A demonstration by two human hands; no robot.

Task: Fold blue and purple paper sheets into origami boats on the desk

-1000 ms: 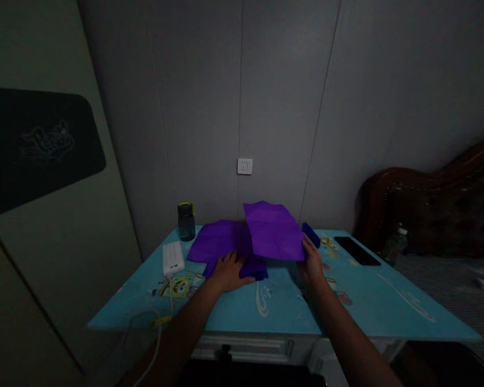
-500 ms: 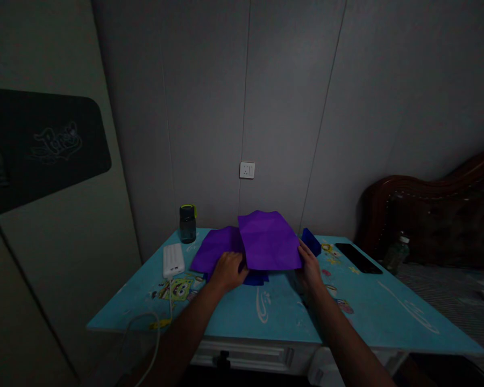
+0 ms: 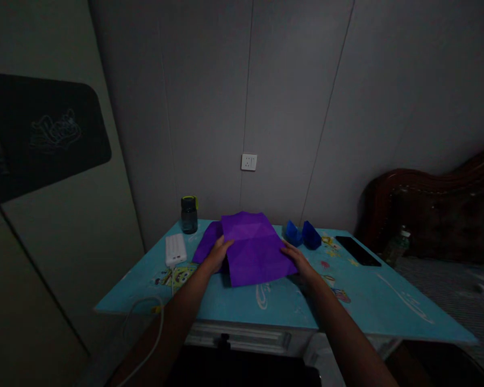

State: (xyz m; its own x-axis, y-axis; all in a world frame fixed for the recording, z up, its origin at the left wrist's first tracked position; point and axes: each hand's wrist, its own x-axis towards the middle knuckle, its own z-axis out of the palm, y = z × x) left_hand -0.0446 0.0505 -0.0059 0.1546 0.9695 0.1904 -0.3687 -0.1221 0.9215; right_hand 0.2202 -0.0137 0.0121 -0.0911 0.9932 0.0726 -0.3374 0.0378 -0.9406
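A creased sheet of purple paper point(image 3: 258, 250) is held up at a tilt above the table, between my two hands. My left hand point(image 3: 218, 255) grips its left edge, thumb on top and the other fingers partly hidden. At the right edge, my right hand point(image 3: 299, 260) is closed on the same sheet. Another purple sheet point(image 3: 205, 243) lies on the table behind my left hand, partly covered. Beyond my right hand stand two folded blue paper pieces, a lighter one point(image 3: 293, 234) and a darker one point(image 3: 311, 236).
On the blue cartoon-print table point(image 3: 282, 309) are a white power bank point(image 3: 175, 249) with a cable, a dark water bottle point(image 3: 189, 216) and a black phone point(image 3: 357, 251). A wall with a socket point(image 3: 249, 162) rises behind. A bed headboard point(image 3: 427, 204) stands at the right.
The held purple sheet has come nearer and lower, shifting slightly left. My left hand has moved up onto its left edge. The lighter blue piece now shows behind it.
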